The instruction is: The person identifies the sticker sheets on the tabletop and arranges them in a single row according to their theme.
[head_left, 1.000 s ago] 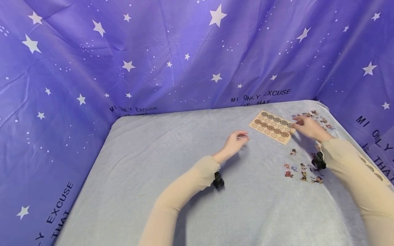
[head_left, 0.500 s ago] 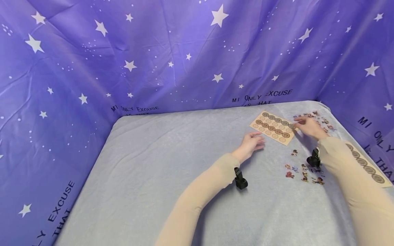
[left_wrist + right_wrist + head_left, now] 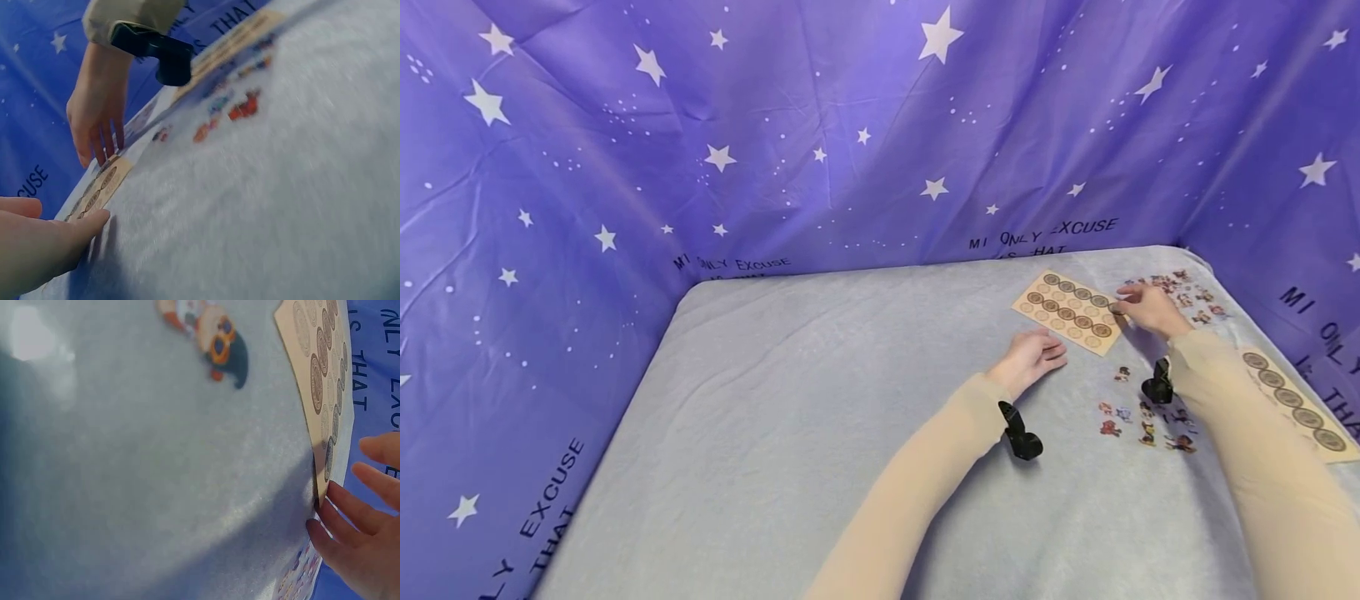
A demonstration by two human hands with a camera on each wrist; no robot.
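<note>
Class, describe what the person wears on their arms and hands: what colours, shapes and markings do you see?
The left sleeve and right sleeve are long, plain and beige. A small black device shows at the left wrist, another at the right. The left hand and right hand wear no gloves.

My right sleeve [image 3: 1262, 458] hides part of the rightmost sheet [image 3: 1290, 398]; the left wrist view crops my left hand [image 3: 40, 250] and blurs the figures [image 3: 244, 107]; the circles [image 3: 1066, 314] on the other sheet [image 3: 1073, 313] are too small to read.
</note>
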